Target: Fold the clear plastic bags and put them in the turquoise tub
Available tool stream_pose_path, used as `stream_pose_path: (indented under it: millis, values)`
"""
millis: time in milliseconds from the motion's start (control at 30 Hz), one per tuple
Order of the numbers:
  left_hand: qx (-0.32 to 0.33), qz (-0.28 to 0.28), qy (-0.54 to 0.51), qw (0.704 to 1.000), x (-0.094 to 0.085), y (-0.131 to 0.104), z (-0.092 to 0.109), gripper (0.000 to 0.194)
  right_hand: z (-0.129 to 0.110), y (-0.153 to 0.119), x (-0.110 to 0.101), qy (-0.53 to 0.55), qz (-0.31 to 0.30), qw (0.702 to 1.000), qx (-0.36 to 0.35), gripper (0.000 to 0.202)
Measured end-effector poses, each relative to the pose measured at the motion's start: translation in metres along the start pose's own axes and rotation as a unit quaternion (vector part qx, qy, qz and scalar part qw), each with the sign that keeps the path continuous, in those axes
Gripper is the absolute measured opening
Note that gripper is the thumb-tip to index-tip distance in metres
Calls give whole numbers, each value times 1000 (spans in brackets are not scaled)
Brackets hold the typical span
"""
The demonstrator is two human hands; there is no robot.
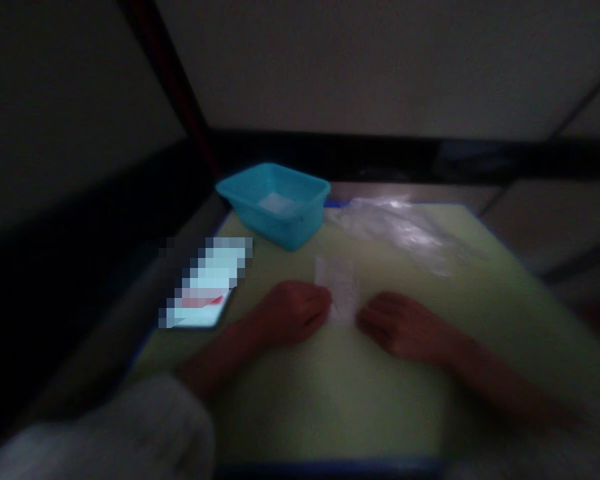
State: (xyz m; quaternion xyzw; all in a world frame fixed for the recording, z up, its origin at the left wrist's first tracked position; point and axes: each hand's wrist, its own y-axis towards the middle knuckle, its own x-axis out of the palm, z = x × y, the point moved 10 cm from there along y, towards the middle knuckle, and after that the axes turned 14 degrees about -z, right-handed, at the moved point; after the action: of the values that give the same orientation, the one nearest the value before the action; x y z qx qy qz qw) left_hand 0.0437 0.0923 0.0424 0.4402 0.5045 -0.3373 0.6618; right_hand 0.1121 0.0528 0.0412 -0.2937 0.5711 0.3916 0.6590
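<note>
A small whitish, see-through plastic bag point(343, 290) lies flat on the pale yellow-green table point(325, 400), between my two hands. My left hand point(300, 310) is closed, with its fingertips at the bag's left edge. On the other side, my right hand point(403, 327) has its fingers curled together at the bag's lower right corner. Dim light and blur hide the exact fingertip contact. What the bag contains, if anything, I cannot make out.
A turquoise plastic basket point(300, 230) stands at the back left with something white inside. Crumpled clear plastic point(405, 227) lies at the back right. A lit screen device point(205, 293), partly pixelated, rests near the left edge. Behind the table rises a wall point(380, 67).
</note>
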Motion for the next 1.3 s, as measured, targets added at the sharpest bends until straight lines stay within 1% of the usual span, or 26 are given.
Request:
stream_pose_path:
  millis: [133,233,300,367,433,533,600,700,767,867,967,1067,1200,1300]
  values:
    - [3,-16,2,1000,4,0,3,24,-3,-2,0,-11,-8,1000,-15,30]
    - [17,-11,4,1000,5,0,9,25,-8,-7,1,-12,-11,999,-32,30]
    - [25,-7,6,1000,4,0,12,24,-10,-10,1,-2,-1,999,-33,28]
    - [31,-5,7,999,2,0,14,23,-10,-12,2,17,11,1000,-24,27]
    - [35,-1,4,999,0,0,15,22,-6,-12,5,47,8,999,-4,27]
    - [35,-2,-7,999,-2,1,15,21,6,-11,8,100,-4,994,41,28]
    - [33,-4,-9,999,-2,1,14,20,15,-11,7,123,-5,991,59,28]
    - [38,-3,0,999,-3,1,14,20,17,-13,0,121,10,992,35,29]
    - [52,-9,-1,999,-2,1,16,24,15,-16,-5,104,23,994,7,29]
    - [81,-46,-27,995,2,2,21,39,9,-19,-12,69,36,997,-29,29]
    - [107,-109,-68,986,11,4,29,51,6,-21,-17,48,41,997,-46,30]
    - [110,-166,-100,975,21,5,34,61,5,-21,-16,45,34,997,-53,31]
    - [97,-214,-117,965,33,6,35,66,5,-22,-14,45,36,997,-52,36]
    - [85,-236,-107,962,40,5,32,67,6,-22,-13,51,35,997,-48,35]
